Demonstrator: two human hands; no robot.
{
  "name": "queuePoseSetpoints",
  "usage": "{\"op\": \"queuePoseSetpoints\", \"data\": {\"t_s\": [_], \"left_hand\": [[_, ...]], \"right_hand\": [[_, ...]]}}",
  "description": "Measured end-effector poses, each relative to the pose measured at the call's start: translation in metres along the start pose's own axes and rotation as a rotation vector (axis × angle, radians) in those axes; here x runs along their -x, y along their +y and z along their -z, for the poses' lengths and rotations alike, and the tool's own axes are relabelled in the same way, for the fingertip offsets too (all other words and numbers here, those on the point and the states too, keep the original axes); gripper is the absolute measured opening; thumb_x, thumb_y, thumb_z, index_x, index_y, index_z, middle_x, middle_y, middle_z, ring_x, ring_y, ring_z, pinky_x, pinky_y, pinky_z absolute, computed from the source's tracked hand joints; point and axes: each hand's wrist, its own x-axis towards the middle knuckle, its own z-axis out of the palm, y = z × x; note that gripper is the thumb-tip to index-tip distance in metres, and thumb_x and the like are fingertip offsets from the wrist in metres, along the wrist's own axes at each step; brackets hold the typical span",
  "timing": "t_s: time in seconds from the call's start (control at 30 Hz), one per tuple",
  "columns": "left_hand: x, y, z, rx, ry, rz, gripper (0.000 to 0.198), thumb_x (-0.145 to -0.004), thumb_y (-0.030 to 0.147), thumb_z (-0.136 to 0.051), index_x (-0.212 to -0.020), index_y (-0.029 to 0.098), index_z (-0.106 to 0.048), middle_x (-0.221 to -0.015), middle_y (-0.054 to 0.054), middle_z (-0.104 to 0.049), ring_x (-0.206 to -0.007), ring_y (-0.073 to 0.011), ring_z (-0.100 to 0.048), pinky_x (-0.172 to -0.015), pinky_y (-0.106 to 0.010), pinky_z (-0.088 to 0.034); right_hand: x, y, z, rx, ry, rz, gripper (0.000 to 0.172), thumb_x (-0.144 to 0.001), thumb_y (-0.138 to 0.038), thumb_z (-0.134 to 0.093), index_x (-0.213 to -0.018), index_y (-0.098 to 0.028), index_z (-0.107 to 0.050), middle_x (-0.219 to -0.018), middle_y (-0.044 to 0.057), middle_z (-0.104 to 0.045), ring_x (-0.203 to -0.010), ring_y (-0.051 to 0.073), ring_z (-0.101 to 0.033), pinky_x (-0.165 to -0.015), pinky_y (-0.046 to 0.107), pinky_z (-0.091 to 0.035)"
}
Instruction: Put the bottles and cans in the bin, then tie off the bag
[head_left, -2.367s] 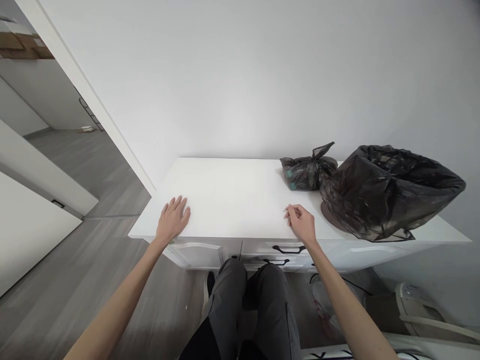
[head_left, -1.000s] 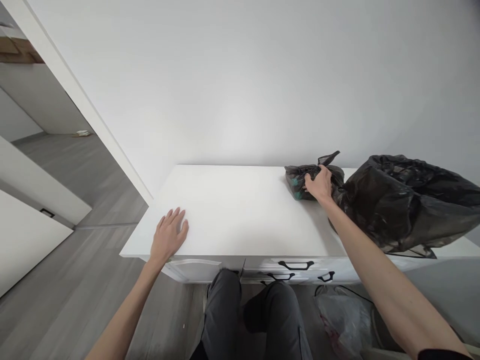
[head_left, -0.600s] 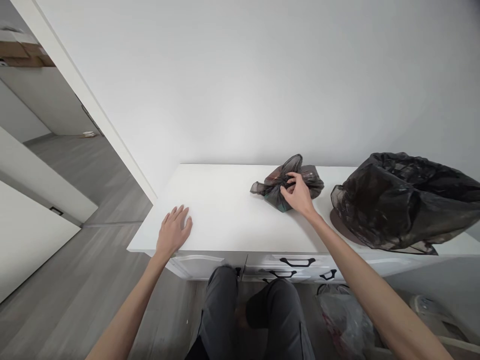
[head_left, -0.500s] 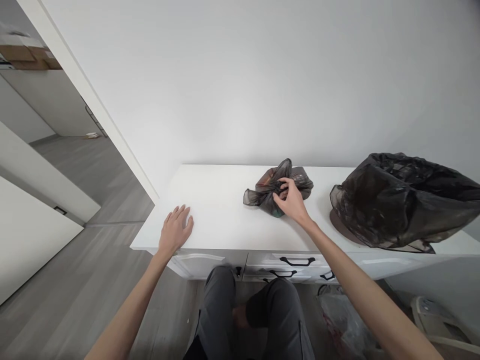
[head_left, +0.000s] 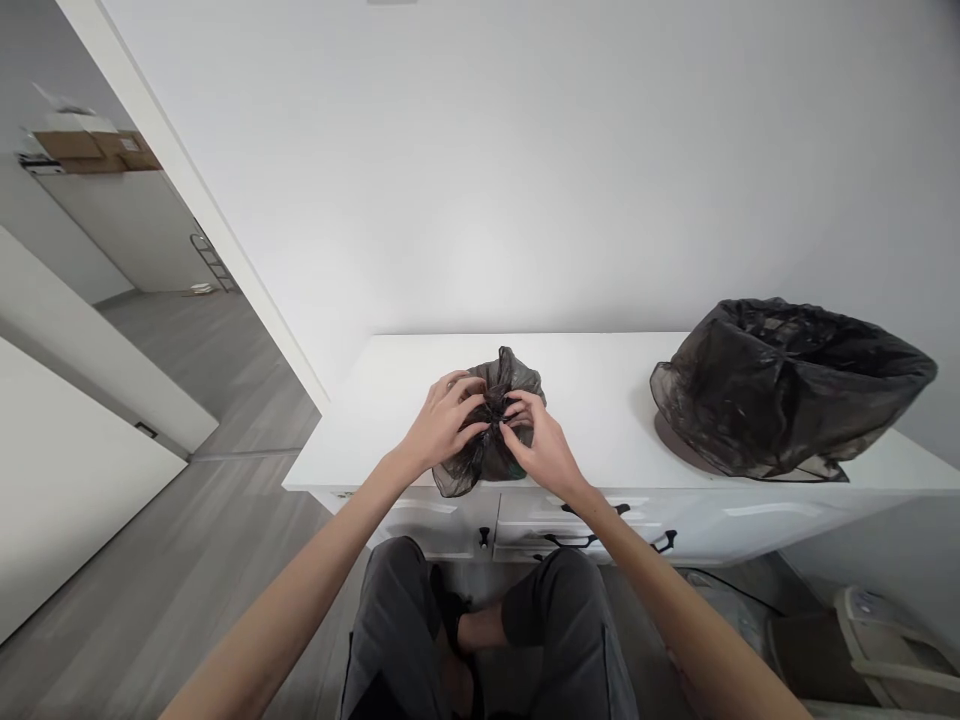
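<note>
A small black plastic garbage bag (head_left: 517, 374), gathered and knotted at the top, sits near the front edge of the white cabinet top (head_left: 600, 400). My left hand (head_left: 439, 425) is at the left of its knot, fingers curled onto the crumpled plastic. From the right, my right hand (head_left: 546, 450) pinches the gathered plastic near the knot. The fingertips of both hands almost meet there. What the bag contains is mostly hidden.
On the right of the cabinet top stands a brown bin (head_left: 684, 445) lined with a large black bag (head_left: 780, 400). Dark drawer handles (head_left: 570, 541) stick out below the front edge. A beige plastic object (head_left: 862, 620) is on the floor at right. A doorway opens at left.
The knotted bag has moved left and toward me, with my right hand on it. My left hand has left the cabinet top and come to the knot.
</note>
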Motion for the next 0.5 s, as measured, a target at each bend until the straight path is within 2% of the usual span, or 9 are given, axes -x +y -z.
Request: {"op": "queuePoseSetpoints", "data": {"t_s": [0.13,0.3,0.4,0.5], "left_hand": [[-0.013,-0.009,-0.004,-0.018,-0.048,-0.047,0.016,-0.102,0.035,-0.064,-0.106,0.024,-0.074,-0.131,-0.008,-0.071,-0.142,-0.0338,-0.047,-0.116,-0.055,-0.042],[-0.013,-0.014,-0.003,-0.032,-0.016,-0.057,0.02,-0.105,0.032,-0.058,-0.098,0.026,-0.075,-0.122,-0.006,-0.075,-0.135,-0.0309,-0.054,-0.11,-0.053,-0.043],[-0.011,-0.017,-0.003,-0.025,0.025,-0.006,0.019,-0.105,0.03,-0.057,-0.099,0.026,-0.074,-0.121,-0.006,-0.076,-0.133,-0.0302,-0.056,-0.11,-0.052,-0.042],[-0.009,-0.024,-0.004,0.028,0.131,0.137,0.015,-0.103,0.032,-0.06,-0.095,0.025,-0.072,-0.117,-0.006,-0.077,-0.125,-0.0295,-0.061,-0.108,-0.051,-0.044]], "right_hand": [[0.005,-0.011,0.008,0.002,0.033,-0.023,0.031,-0.099,-0.039,-0.061,-0.127,-0.027,-0.056,-0.103,0.007,-0.07,-0.094,0.024,-0.073,-0.092,0.043,-0.061],[0.012,-0.009,0.022,0.002,0.088,-0.078,0.026,-0.098,-0.047,-0.063,-0.116,-0.028,-0.062,-0.091,0.005,-0.075,-0.094,0.027,-0.075,-0.094,0.046,-0.062],[0.017,-0.007,0.03,-0.016,0.13,-0.103,0.027,-0.097,-0.05,-0.064,-0.112,-0.027,-0.064,-0.087,0.005,-0.075,-0.093,0.027,-0.075,-0.095,0.047,-0.062],[0.022,-0.002,0.04,-0.044,0.195,-0.12,0.028,-0.096,-0.052,-0.066,-0.11,-0.028,-0.067,-0.086,0.005,-0.073,-0.093,0.027,-0.075,-0.098,0.048,-0.062]]}}
